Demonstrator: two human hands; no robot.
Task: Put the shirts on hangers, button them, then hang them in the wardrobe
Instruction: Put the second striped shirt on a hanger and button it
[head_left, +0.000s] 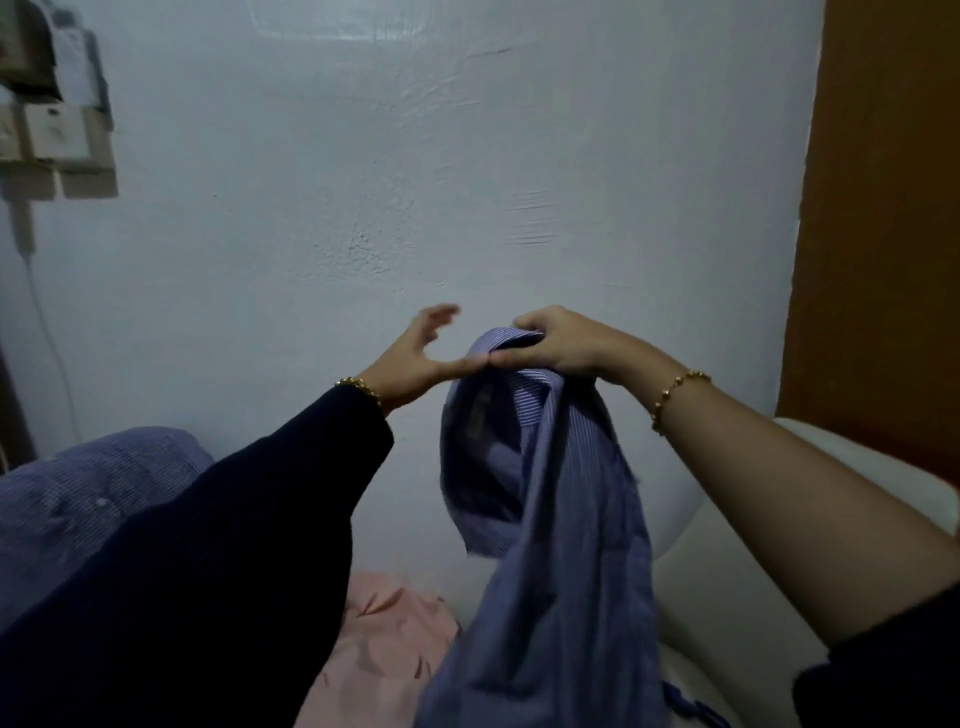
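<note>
Right hand (558, 343): raised in front of the wall, grip clenched on the collar of the blue striped shirt (550, 519), which hangs down from it.
Left hand (415, 356): beside the right, fingers spread and released, thumb tip touching the collar; dark sleeve (218, 561) to the wrist.
Surface: pink cloth (384, 644) and another blue shirt (78, 499) lie below; white cushion (727, 571) at right.
Room: pale wall (415, 156), brown wooden panel (883, 208) at right.
</note>
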